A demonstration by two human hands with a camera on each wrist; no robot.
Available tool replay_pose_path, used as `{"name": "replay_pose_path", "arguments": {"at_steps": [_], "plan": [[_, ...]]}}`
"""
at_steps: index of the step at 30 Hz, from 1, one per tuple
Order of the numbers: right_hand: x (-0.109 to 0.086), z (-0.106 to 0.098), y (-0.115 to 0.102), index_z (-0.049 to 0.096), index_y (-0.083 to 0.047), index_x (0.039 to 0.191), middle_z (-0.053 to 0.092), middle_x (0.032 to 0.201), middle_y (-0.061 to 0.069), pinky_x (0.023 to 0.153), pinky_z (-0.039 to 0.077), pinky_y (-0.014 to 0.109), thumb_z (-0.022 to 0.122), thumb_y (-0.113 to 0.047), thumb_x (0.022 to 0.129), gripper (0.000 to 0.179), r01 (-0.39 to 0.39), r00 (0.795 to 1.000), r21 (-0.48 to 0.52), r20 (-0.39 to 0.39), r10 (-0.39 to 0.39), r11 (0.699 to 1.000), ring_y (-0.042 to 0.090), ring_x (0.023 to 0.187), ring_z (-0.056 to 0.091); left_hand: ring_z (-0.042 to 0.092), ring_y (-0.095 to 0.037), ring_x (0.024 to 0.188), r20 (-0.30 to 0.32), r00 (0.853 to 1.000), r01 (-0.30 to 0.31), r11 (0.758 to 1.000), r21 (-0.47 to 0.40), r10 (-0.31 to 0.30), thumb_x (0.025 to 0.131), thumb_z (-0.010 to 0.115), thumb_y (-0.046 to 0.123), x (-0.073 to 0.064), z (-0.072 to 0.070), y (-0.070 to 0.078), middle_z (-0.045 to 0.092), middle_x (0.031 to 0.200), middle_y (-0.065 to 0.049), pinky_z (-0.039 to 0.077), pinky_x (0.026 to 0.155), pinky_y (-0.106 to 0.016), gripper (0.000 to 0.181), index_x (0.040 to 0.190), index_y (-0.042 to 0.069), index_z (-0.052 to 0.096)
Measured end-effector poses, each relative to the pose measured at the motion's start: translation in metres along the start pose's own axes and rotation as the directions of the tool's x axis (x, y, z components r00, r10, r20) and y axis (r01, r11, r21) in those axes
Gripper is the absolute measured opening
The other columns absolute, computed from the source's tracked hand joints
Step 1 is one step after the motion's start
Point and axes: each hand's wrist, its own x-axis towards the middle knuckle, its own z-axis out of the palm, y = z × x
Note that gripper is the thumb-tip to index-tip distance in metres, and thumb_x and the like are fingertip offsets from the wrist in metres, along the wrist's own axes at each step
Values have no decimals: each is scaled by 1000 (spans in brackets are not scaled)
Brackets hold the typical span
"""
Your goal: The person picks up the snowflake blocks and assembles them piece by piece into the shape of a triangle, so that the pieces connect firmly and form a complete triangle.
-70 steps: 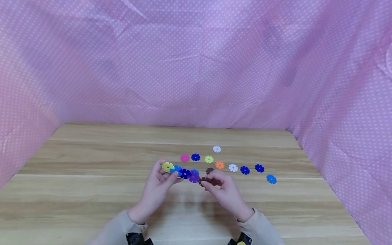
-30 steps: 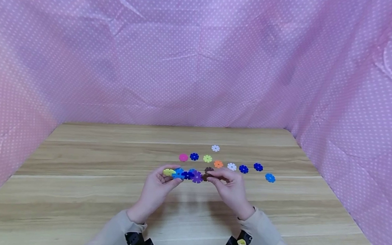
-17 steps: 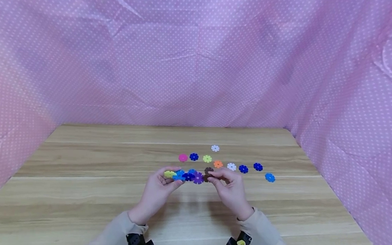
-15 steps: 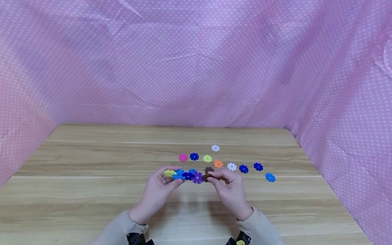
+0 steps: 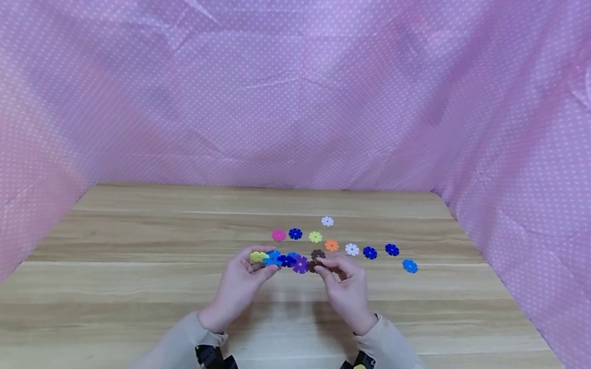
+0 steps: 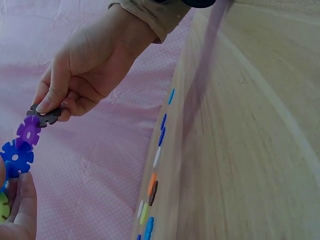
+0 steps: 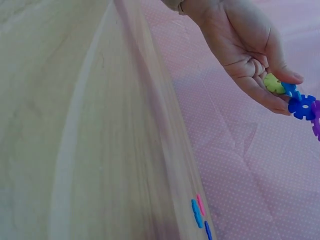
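Above the table, a chain of slotted snowflake discs stretches between both hands. It runs from yellow-green through light blue, dark blue and purple to brown. My left hand pinches the chain at the light blue disc, thumb in front, the yellow-green one lying by its fingers. With thumb and fingertips my right hand grips the brown disc, which meets the purple disc edge to edge in the left wrist view. Fingers partly cover the brown disc in the head view.
Loose discs lie on the wooden table beyond the hands: pink, orange, white, brown, light blue and several others. A pink dotted cloth hangs around the back and sides.
The chain, earlier sloping down to the right, is now nearly level. The right hand has raised the brown disc slightly, and the left hand has turned its end a little. Both grips stay the same.
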Motion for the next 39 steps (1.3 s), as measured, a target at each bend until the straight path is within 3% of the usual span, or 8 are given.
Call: {"name": "replay_pose_path", "arguments": {"at_steps": [3,7,12,18,20,27,34,39], "plan": [[0,0,0,69,8,90,67,82,19,69,56,19,67,14,76,15,-33,999,4,-12,33,999,2,76,61,68,-22,96,11,1000,1,1000,-18,0,85,65,-3,0,1,0,68,103,-16,56,81,-24,34,119,-2,58],[2,0,-2,68,6,91,68,86,19,63,55,21,66,11,80,13,-111,993,36,-22,112,993,4,71,61,69,-21,94,7,1000,9,999,-46,-9,86,64,-3,0,1,3,69,101,-15,56,82,-25,33,119,0,58],[6,-1,-3,67,7,91,69,85,3,61,56,23,65,10,81,10,-149,988,91,-34,153,985,7,68,62,69,-20,93,-1,1000,8,996,-87,-8,86,64,-2,2,0,7,70,100,-15,56,82,-24,34,119,2,59],[7,-3,-3,66,10,91,67,86,-14,63,57,22,65,10,81,10,-92,995,111,-17,94,990,6,70,64,69,-17,91,-6,1000,14,995,-97,-15,86,64,-3,2,0,10,70,100,-14,56,81,-24,33,118,3,61],[7,-4,-3,66,10,92,68,86,-11,63,56,20,65,10,81,10,-55,998,106,-11,56,993,5,72,64,69,-15,90,-1,1000,5,995,-99,-5,86,64,-4,2,0,10,70,100,-15,56,81,-24,33,118,2,60],[8,-8,-1,65,11,87,66,80,21,70,56,17,65,19,74,15,126,992,67,3,-127,990,0,79,62,68,-12,87,32,999,-12,996,-90,15,83,65,-7,1,-1,9,69,102,-16,57,79,-25,35,117,1,62],[9,-9,-1,68,7,85,68,79,19,71,57,19,70,11,76,10,172,982,15,73,-173,985,14,75,64,69,-17,92,16,1000,-5,998,-69,6,83,64,-8,2,-1,5,68,106,-20,56,81,-24,34,117,-3,60],[9,-8,-3,69,5,85,69,80,17,69,56,19,70,16,73,16,166,985,-37,60,-164,985,16,74,65,69,-18,93,16,1000,17,996,-93,-15,82,65,-8,2,-1,3,68,107,-19,56,81,-25,34,116,-1,62]]}}
